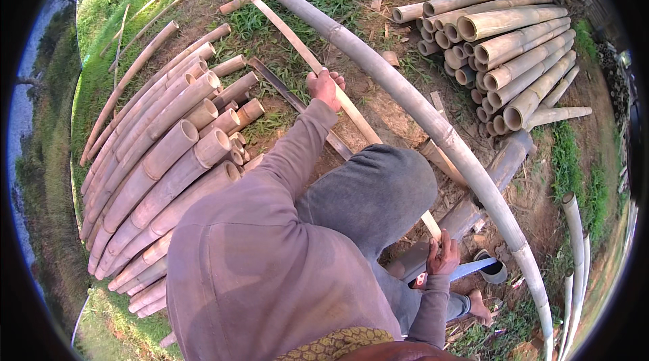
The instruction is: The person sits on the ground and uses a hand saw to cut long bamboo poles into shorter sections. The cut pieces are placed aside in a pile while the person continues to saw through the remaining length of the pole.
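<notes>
A long, pale bamboo strip [278,21] slants across the view, its middle hidden behind my bent knee. My left hand [326,88] is closed round it beyond the knee. At the strip's near end, my right hand [443,253] has its fingers closed on it beside my lower leg. Just below that hand lies a handsaw [471,268] with a bluish blade; its red handle is partly hidden by my wrist and leg. A dark split bamboo piece [297,105] rests on the ground under my left forearm.
A whole bamboo pole [419,105] arcs from top to lower right, over a thick log [507,158]. Cut bamboo poles [152,165] are piled at left, with another pile [514,57] at upper right. A dark shoe [497,272] and wood chips lie near my bare foot [480,307].
</notes>
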`<move>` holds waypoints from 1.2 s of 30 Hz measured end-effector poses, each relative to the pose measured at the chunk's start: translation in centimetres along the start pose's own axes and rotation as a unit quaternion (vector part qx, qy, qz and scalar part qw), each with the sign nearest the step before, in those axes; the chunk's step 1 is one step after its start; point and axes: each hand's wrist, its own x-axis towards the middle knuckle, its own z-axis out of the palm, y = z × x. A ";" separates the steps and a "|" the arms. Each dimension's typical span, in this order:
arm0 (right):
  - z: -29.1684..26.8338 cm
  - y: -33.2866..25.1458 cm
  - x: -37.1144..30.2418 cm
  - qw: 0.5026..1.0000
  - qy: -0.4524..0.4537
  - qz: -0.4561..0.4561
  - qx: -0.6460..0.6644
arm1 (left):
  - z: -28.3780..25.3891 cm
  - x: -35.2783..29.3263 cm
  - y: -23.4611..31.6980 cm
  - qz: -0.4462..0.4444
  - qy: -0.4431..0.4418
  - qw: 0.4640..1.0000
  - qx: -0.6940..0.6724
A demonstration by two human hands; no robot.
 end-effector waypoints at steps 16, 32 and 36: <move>-5.5 6.4 -1.2 0.995 0.053 0.024 -0.086 | 4.2 -7.5 -1.0 -0.004 -0.164 0.985 0.049; -9.2 10.8 -2.9 0.988 0.074 0.055 -0.121 | 6.0 -12.0 -3.4 -0.058 -0.217 0.973 0.049; -10.4 12.9 -2.4 0.988 0.070 0.055 -0.129 | 6.2 -12.5 -4.9 -0.059 -0.241 0.967 0.050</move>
